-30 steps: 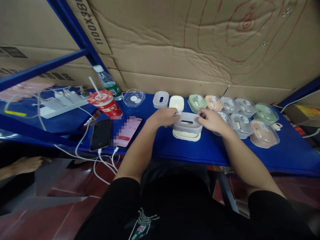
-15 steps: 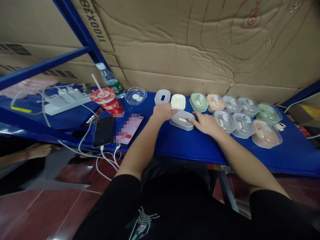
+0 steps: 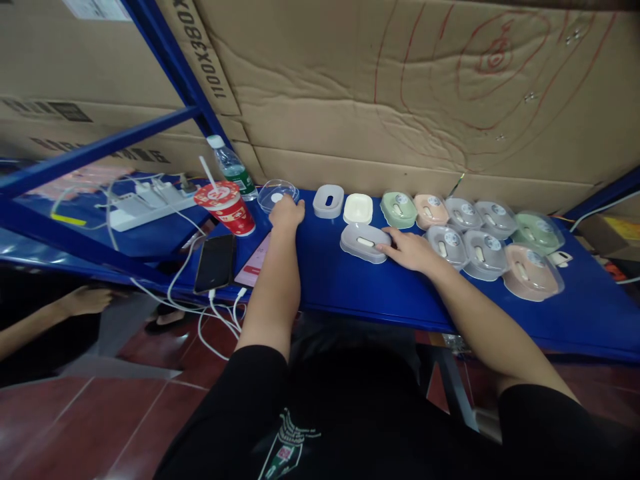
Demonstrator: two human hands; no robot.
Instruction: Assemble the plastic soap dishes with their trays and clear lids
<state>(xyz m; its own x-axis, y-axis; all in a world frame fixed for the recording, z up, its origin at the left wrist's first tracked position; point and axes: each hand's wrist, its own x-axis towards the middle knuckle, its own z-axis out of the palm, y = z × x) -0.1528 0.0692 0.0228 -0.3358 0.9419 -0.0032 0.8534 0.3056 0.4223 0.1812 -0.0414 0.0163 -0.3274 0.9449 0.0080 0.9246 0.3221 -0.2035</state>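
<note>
My right hand (image 3: 413, 250) grips the right end of a grey rounded plastic box (image 3: 363, 240), thumb and fingers around its edge. The box lies on the blue table with a white strip in the slot on its top. Reaching away to the left, my left hand (image 3: 287, 213) is over the right side of a clear plastic dish (image 3: 271, 193). Its fingertips are hidden in the dish, where a round white disc shows. Behind the grey box stand a grey lid with a dark oval slot (image 3: 329, 201) and a cream square tray (image 3: 358, 210).
Several green, pink and grey boxes under clear covers (image 3: 485, 253) stand on the right. On the left are a red cup with a straw (image 3: 227, 208), a water bottle (image 3: 234, 170), two phones (image 3: 215, 263) and white cables. Another person's hand (image 3: 87, 300) shows at far left.
My left hand has let go of the grey box and moved left to the clear dish. My right hand stays at the box's right end.
</note>
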